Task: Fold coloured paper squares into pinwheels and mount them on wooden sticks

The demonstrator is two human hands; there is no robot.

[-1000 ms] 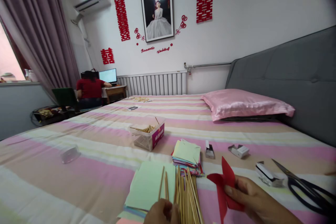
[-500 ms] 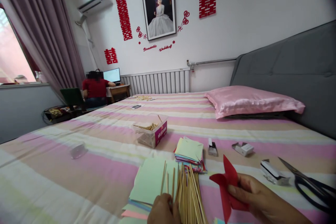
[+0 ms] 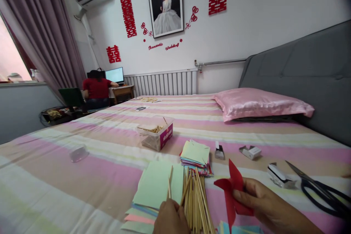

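My left hand [image 3: 170,217] is low in the middle, fingers closed around thin wooden sticks [image 3: 170,182] that point up over a stack of pale green paper [image 3: 159,186]. Beside it lies a thick bundle of similar sticks [image 3: 196,204], and one stick leans from near my fingers across the bundle. On the right, my right hand [image 3: 256,199] pinches a red paper pinwheel [image 3: 230,186] between thumb and fingers. Its pointed blades spread up, left and down. Blue paper [image 3: 241,227] shows under the pinwheel at the bottom edge.
A smaller stack of coloured paper [image 3: 195,153] sits behind the bundle. Beyond is a clear plastic box [image 3: 156,137] with sticks. Small opened boxes [image 3: 250,152] and black-handled scissors [image 3: 315,186] lie rightward on the striped bed. A person in red [image 3: 96,89] sits at a desk.
The sticks above my left hand have shifted: two now stand close together, and one tilts right over the bundle. My right hand still holds the pinwheel. The view has moved slightly.
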